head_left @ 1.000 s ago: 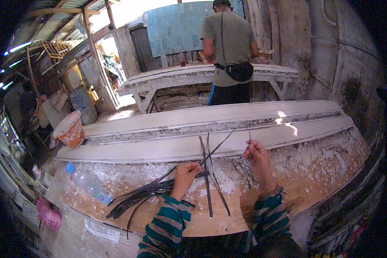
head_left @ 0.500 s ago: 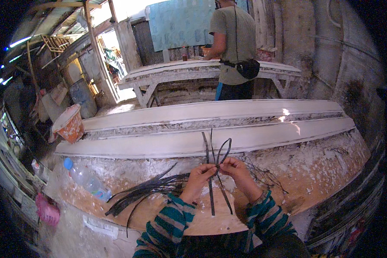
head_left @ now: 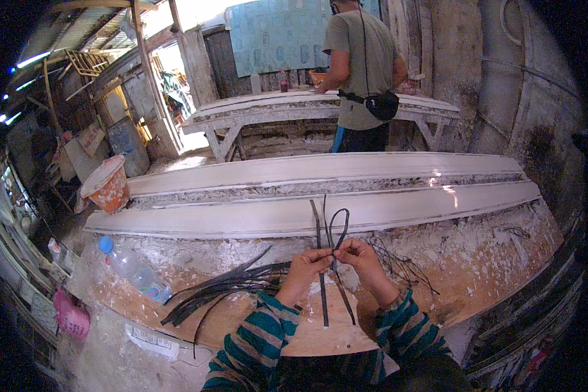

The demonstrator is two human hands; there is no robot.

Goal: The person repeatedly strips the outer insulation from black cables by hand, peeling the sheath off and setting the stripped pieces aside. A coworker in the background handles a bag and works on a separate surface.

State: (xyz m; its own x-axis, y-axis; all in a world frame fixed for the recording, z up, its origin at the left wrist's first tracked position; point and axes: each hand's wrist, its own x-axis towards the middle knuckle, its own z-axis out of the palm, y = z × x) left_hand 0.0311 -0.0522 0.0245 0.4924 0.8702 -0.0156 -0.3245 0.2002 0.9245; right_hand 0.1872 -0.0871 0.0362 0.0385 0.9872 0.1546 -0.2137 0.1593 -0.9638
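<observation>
The thumb and forefinger of the left hand [head_left: 304, 271] are together, pinched at the base of a thin, flexible black strip bent into an upright narrow loop [head_left: 347, 221]; the fingers of the right hand [head_left: 364, 262] close on the same crossing point from the other side, tips almost meeting the left ones; the loop stands above both hands; its exact crossing is hidden by the fingers

Both hands are raised in front of the body, backs turned outward, wrists bent inward; the forearms, in teal and grey striped sleeves [head_left: 258, 336], rise from the lower edge and converge; a long flat black strip [head_left: 324, 304] runs lengthwise between the hands, and a thinner dark strip [head_left: 344, 297] slants down beside it

A loose bundle of flat black strips [head_left: 222, 291] lies left of the left hand, partly behind its wrist; a tangle of thin black strands [head_left: 408, 268] lies just right of the right hand; the brown wooden worktop [head_left: 477, 287], strewn with white flakes, stretches away rightward; its front edge curves below the hands; a long white moulded length [head_left: 255, 215] borders the far side
</observation>
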